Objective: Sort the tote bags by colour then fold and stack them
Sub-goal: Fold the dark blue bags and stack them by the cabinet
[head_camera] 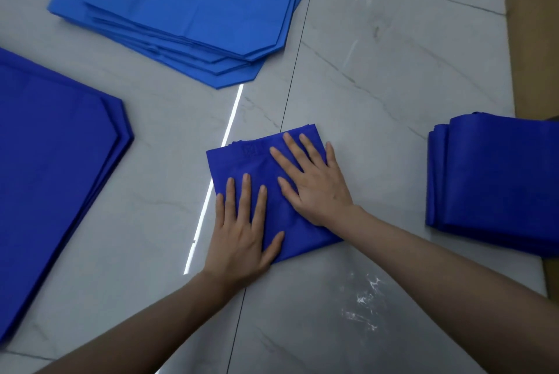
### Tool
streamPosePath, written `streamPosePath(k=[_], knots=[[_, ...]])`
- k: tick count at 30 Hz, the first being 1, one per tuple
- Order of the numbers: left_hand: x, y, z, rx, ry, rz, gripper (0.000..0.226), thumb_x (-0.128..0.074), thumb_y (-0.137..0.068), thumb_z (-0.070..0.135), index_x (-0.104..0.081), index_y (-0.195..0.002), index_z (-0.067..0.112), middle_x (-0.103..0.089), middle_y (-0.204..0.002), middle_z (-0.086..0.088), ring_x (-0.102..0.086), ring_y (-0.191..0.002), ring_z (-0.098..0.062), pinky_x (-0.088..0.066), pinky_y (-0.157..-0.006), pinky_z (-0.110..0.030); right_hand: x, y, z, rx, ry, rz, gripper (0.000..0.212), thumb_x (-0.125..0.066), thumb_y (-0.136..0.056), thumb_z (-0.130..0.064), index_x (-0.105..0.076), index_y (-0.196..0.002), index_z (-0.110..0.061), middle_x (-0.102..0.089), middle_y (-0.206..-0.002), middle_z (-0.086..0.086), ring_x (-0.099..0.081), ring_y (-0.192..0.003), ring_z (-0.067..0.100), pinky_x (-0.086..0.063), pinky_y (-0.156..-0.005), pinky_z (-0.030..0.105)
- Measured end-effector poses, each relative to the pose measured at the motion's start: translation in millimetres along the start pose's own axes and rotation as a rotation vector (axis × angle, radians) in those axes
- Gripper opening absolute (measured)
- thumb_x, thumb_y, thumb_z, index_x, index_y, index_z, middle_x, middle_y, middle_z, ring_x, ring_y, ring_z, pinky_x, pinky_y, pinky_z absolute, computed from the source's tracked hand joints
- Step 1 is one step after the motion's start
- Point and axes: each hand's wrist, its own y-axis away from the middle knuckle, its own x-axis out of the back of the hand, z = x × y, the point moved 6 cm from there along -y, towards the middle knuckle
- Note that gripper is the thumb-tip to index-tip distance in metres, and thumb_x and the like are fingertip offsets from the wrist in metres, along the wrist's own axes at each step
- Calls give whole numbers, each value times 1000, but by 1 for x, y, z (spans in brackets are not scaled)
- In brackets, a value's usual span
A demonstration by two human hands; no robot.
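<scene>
Both hands lay flat, fingers straight and slightly spread, pressing down on a folded dark blue tote bag [242, 161]. The left hand [242, 228] covered the bag's near-left corner, its thumb reaching out to the right along the near edge. The right hand [317, 189] sat just beyond it and to the right, angled inward, its fingertips pointing toward the bag's far-left part. The two hands were close together, and whether they touched could not be told. Neither hand curled round or pinched the cloth.

The bag was a small, roughly square bundle lying on the pale marbled floor [393, 71], straddling a dark seam [296, 65] between two tiles. A faint embossed mark showed near its far edge. A bright strip of reflected light [230, 122] ran across the floor and passed under the bag's left side.

To the right, well apart from the hands, stood a stack of folded dark blue bags [496, 180], several layers deep, partly cut off by the edge of view. To the left lay a pile of flat dark blue bags [51, 161], not folded small, with angled corners fanned out. Beyond it, at the far side, a pile of lighter blue bags [187, 4] lay flat and fanned likewise. Bare floor separated all three piles from the bag under the hands.

White scuff marks [366, 298] showed on the tile near the right forearm, and a brown surface [535, 25] bordered the floor on the right.
</scene>
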Motion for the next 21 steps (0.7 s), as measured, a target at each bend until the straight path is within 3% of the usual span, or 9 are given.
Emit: streamPosePath(k=[2,6,9,14,17,19,21], knots=[[-1,-1,-2,26,15,-7,73,-23,-94,52,-20,-144,-1,-16,-152,-25,-11,-141,-42,-11,-114,-50,8,5,-10,-38,65,62,56,-24,-95,-41,-35,-146,-22,-30,-153,7,-27,-141,29,-9,-114,48],[0,-2,0,33,3,-7,65,-27,-93,35,-25,-141,-7,-23,-149,-28,-18,-140,-42,-14,-112,-49,0,44,-43,22,-14,37,57,-26,-94,-40,-39,-144,-15,-35,-151,6,-32,-139,23,-31,-111,44],[1,-3,0,27,-2,-37,65,-28,-91,36,-30,-140,-7,-24,-149,-27,-19,-140,-41,-12,-113,-48,-10,58,-24,85,-56,14,57,-27,-96,-47,-30,-148,-24,-26,-156,0,-21,-144,20,-19,-115,41],[0,-2,-5,21,37,-54,71,-21,-94,52,-21,-145,2,-16,-153,-23,-7,-142,-36,-7,-116,-46,-8,61,1,-83,-119,32,56,-27,-95,-46,-28,-148,-26,-21,-157,5,-17,-144,28,-20,-113,43],[6,3,-12,140,160,-27,71,-30,-91,59,-23,-148,18,-2,-155,-25,-2,-142,-39,-7,-114,-44,-11,63,-1,-155,-89,-8,57,-24,-95,-48,-25,-149,-30,-18,-157,9,-16,-143,37,-23,-112,47],[20,7,-17,260,327,23,61,-43,-92,52,-31,-145,25,-1,-155,-22,-14,-140,-35,-15,-113,-39,-11,67,1,-319,-97,-55,60,-13,-93,-54,-14,-150,-36,-8,-159,6,-10,-143,41,-20,-113,51],[32,4,-23,380,595,54,46,-55,-93,35,-45,-136,22,-18,-150,-15,-36,-124,-23,-31,-106,-27,-12,73,1,-482,-154,-83,63,-1,-89,-57,-5,-149,-40,4,-160,1,-2,-144,39,-12,-115,49]])
